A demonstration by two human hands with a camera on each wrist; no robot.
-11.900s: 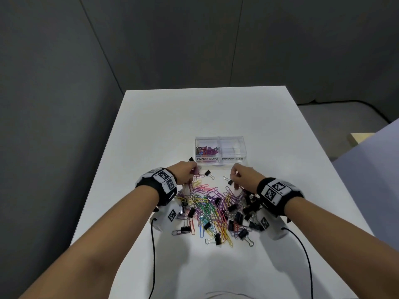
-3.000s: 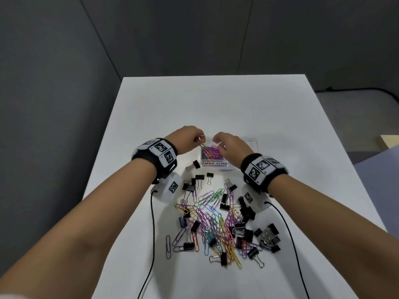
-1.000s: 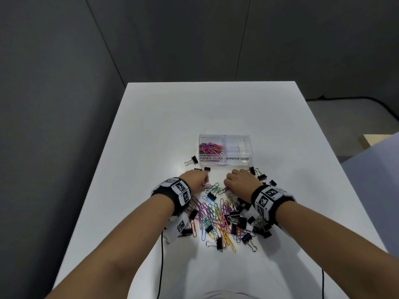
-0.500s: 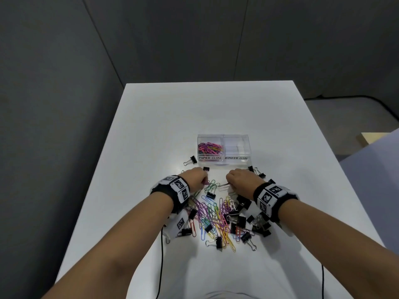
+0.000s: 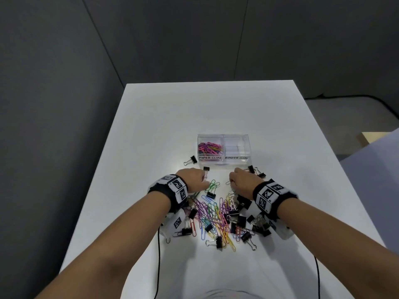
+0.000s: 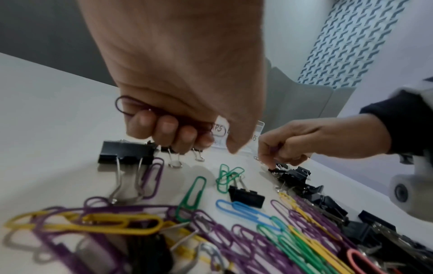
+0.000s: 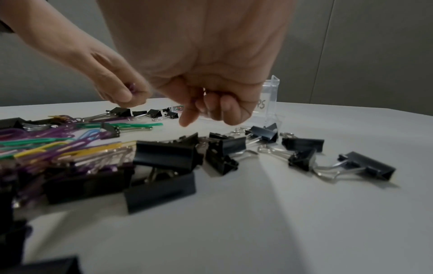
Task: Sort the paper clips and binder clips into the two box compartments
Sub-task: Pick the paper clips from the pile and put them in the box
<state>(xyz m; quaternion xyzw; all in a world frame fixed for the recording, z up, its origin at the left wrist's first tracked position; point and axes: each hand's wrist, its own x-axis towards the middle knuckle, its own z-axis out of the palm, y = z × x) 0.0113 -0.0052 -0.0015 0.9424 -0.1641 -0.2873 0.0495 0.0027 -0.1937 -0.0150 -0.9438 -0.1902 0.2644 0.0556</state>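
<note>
The clear two-compartment box (image 5: 223,162) stands beyond the pile. Its left half, labelled PAPER CLIPS, holds coloured paper clips (image 5: 209,147); the right half (image 5: 237,147), labelled BINDER CLIPS, holds none. Mixed coloured paper clips (image 5: 212,214) and black binder clips (image 5: 239,220) lie heaped before me. My left hand (image 5: 203,180) hovers at the pile's far left edge. Its fingers (image 6: 164,129) are curled round purple paper clips (image 6: 127,107). My right hand (image 5: 232,182) hovers at the far right edge, fingers (image 7: 222,109) curled round a small clip, mostly hidden.
Loose binder clips lie near the box: one left of it (image 5: 191,160), one by my left knuckles (image 5: 206,169), a few right of my right hand (image 5: 257,172). Green paper clips (image 5: 212,186) lie between my hands. Cables run off the table's near edge.
Both hands have stayed at the pile's far edge and drawn slightly apart, which uncovers the green paper clips between them. The box has not moved.
</note>
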